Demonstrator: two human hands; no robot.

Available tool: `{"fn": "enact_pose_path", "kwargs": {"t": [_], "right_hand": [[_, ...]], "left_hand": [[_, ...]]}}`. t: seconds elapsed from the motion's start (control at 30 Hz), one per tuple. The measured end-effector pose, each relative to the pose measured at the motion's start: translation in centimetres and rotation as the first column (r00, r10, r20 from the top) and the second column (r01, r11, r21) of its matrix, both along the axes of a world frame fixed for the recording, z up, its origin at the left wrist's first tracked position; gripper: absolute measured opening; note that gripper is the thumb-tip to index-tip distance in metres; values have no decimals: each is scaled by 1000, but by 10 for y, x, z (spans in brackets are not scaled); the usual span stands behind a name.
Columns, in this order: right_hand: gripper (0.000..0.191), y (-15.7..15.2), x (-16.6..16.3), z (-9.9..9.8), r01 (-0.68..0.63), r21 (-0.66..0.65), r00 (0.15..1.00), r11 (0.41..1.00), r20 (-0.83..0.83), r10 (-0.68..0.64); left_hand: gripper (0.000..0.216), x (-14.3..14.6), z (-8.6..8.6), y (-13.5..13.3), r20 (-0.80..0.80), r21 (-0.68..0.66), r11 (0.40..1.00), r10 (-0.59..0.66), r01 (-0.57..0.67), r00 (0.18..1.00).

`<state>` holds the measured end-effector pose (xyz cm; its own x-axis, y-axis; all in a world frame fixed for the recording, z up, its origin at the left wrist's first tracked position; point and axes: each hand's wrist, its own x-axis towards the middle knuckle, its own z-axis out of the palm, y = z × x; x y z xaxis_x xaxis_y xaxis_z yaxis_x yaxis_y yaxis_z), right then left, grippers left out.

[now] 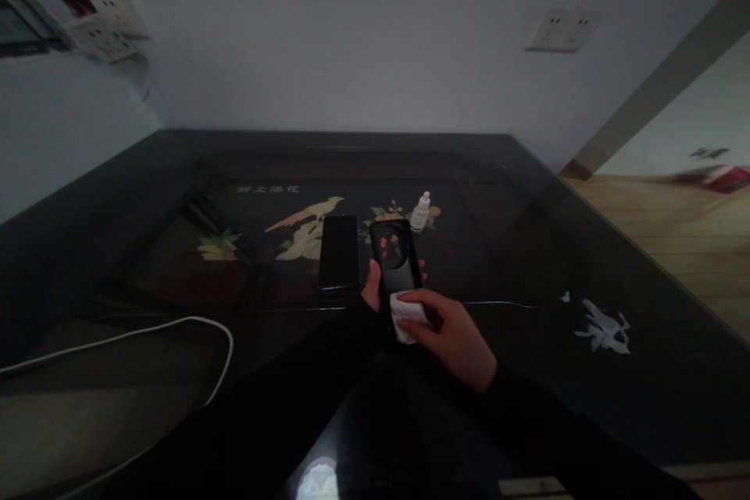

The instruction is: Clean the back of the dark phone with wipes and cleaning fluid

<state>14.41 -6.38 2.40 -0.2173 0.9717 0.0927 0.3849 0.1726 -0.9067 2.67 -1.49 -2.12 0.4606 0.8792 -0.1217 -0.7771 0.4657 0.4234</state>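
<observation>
"Cable first, the white one (193, 318) on the far left. Why does it curve?"

"It looks loose, so it bends by itself. It's well apart from the hands."

"What's next on the shiny black table (516, 254)?"

"A painted bird (313, 212), then a phone (339, 252) lying flat, with what looks like its screen up. It's just beside the left hand (371, 287), maybe to be close but not in the way."

"What's that hand doing?"

"It's wrapped round a black phone case (405, 279), thumb on one edge, fingertips on the other. Coloured spots show in the big round hole, like the painted flowers (387, 214) on the table, so I think no phone is inside. Holding the edges leaves its back free."

"And the white tissue (401, 310)?"

"It's wadded up on the low end of the case. Behind the case stands a small dropper bottle (420, 216), within easy reach, I'd guess."

"Who has the tissue?"

"The right hand (460, 337). Its thumb and fingers pinch it against the case. I can't tell how hard they push. The left hand probably grips so the case won't slip."

"And far right?"

"Crumpled white scraps (605, 328), maybe put there to be out of the way."
</observation>
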Motion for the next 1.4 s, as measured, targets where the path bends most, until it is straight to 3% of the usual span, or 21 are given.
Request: {"fn": "enact_pose_path", "kwargs": {"t": [0.1,0.17,0.27,0.37,0.57,0.8,1.1,1.27,1.4], "right_hand": [[16,13,18,16,27,168,998,985,47,-35],[15,20,30,28,-149,272,980,951,171,105],[24,20,36,38,-462,249,853,852,389,349],[30,13,25,35,-573,181,725,799,568,391],[19,5,2,20,-611,204,661,765,664,350],[24,15,21,20,-611,177,616,772,719,322],[23,11,6,15,-609,241,640,755,712,290],[31,20,18,29,-595,80,635,800,657,406],[33,30,10,43,-653,-17,633,757,537,558]], "left_hand": [[73,3,3,3,87,-59,998,-20,26,996],[76,2,5,5,108,-68,996,-49,57,993],[77,-1,5,6,67,-41,995,-84,87,994],[78,-3,6,6,46,3,996,-91,91,995],[76,-7,7,6,28,-42,992,-121,122,992],[77,-4,0,10,61,-91,990,-103,108,993],[78,-7,6,7,42,-150,979,-131,136,990],[87,-2,-2,11,6,-154,979,-136,135,991],[82,-2,3,10,-9,-230,955,-196,188,981]]}}
